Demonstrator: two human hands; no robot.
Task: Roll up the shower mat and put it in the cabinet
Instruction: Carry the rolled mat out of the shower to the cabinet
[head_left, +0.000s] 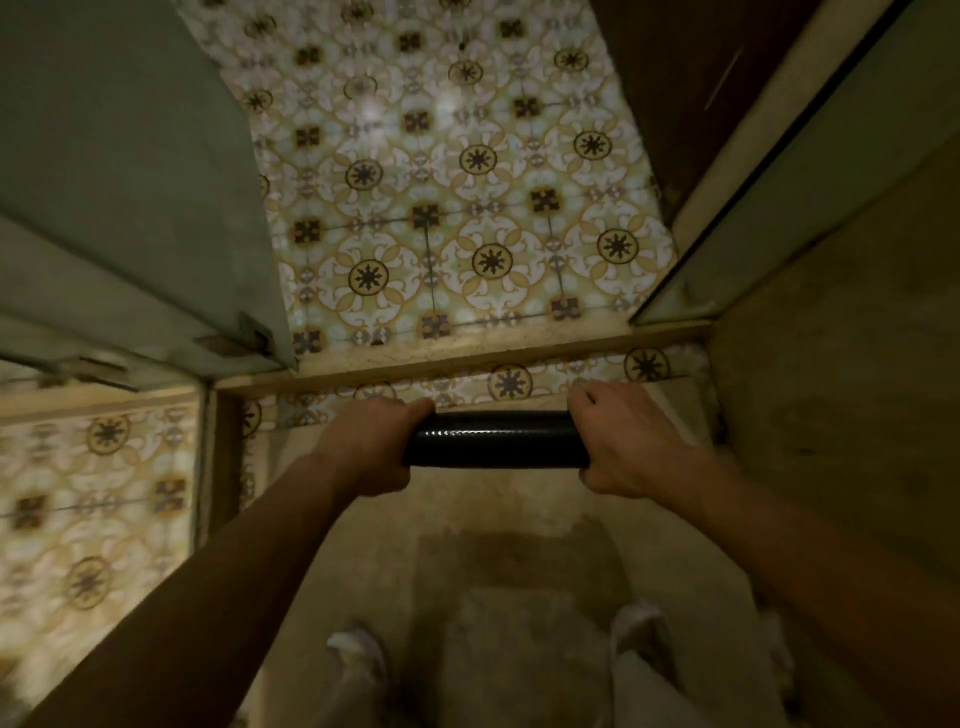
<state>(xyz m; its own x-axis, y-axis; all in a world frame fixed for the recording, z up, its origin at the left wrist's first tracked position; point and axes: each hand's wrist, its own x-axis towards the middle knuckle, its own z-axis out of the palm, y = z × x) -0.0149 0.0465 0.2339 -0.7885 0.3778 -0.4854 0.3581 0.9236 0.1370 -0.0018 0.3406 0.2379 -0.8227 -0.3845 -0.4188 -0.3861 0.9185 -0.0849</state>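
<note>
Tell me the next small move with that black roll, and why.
Probably carry the rolled mat toward the cabinet. It already looks fully rolled into a tight tube, and the left hand and right hand each grip one end, holding it level. Which opening is the cabinet cannot be told from here.

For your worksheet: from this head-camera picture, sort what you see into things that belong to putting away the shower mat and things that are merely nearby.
Belongs to the job:
rolled black mat
left hand
right hand

Merely nearby:
patterned floor tiles
green door
stone threshold
</note>
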